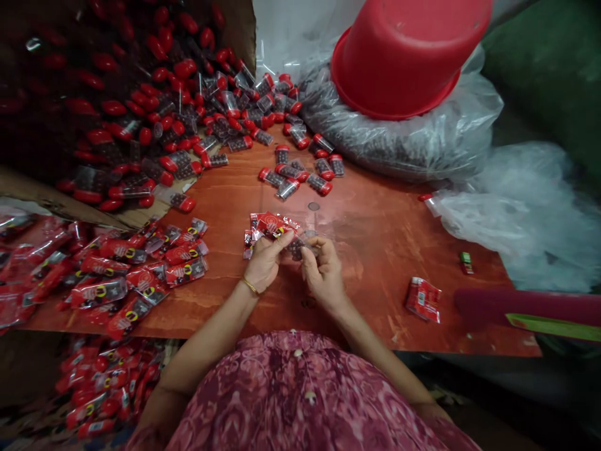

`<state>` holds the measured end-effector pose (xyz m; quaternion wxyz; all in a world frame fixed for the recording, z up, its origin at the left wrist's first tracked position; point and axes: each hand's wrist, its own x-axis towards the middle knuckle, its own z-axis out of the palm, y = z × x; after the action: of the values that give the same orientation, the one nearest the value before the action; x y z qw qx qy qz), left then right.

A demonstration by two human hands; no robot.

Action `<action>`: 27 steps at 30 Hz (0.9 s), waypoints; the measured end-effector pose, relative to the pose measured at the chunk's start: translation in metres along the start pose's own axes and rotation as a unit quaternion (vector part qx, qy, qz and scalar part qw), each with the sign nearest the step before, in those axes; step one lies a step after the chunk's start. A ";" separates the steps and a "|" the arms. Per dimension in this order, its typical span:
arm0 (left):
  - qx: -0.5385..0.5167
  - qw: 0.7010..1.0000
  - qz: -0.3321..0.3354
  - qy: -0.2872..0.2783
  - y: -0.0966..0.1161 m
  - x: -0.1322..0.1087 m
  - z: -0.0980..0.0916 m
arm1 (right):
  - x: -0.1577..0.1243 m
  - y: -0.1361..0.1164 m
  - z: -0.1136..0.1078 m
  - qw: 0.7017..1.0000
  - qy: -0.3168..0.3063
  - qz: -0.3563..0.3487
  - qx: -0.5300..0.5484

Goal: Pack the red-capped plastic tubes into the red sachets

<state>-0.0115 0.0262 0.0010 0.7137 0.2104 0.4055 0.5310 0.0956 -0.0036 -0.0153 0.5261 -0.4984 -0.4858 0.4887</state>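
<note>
Between both hands is a small red printed plastic packet point(275, 223) with a clear end that shows dark contents. My left hand point(263, 266) is closed on its side, thumb on top. The fingers of my right hand point(325, 272) pinch the clear end. More red packets point(248, 241) lie on the table just behind my left hand. Beyond the hands is a loose group of clear tubes with red caps point(287, 188), filled with small dark balls. Finished-looking red sleeved tubes point(101, 291) are heaped to the left.
A tipped cardboard box point(47, 194) spills many red-capped tubes at the back left. An upturned red tub point(408, 56) rests on a full clear bag point(399, 147). Flat red packets point(423, 299) and a small green item point(466, 262) lie on the orange table point(375, 250) at right.
</note>
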 end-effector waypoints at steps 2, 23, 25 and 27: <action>0.009 1.000 -0.022 0.000 -0.002 0.001 0.000 | -0.002 -0.001 -0.003 0.998 0.010 -0.036 -0.050; 0.055 0.998 0.013 0.001 -0.010 -0.006 -0.002 | 0.011 -0.008 0.010 0.989 -0.062 0.086 0.106; 0.025 0.999 0.017 0.029 -0.004 -0.006 -0.006 | 0.008 -0.006 0.006 0.982 -0.112 0.096 0.116; 0.013 0.999 0.024 0.041 -0.002 -0.007 -0.010 | 0.006 -0.003 0.004 0.980 -0.135 0.102 0.104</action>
<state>-0.0189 0.0183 -0.0034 0.6808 0.2071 0.4358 0.5511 0.0925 0.0028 -0.0118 0.4520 -0.4175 -0.4450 0.6507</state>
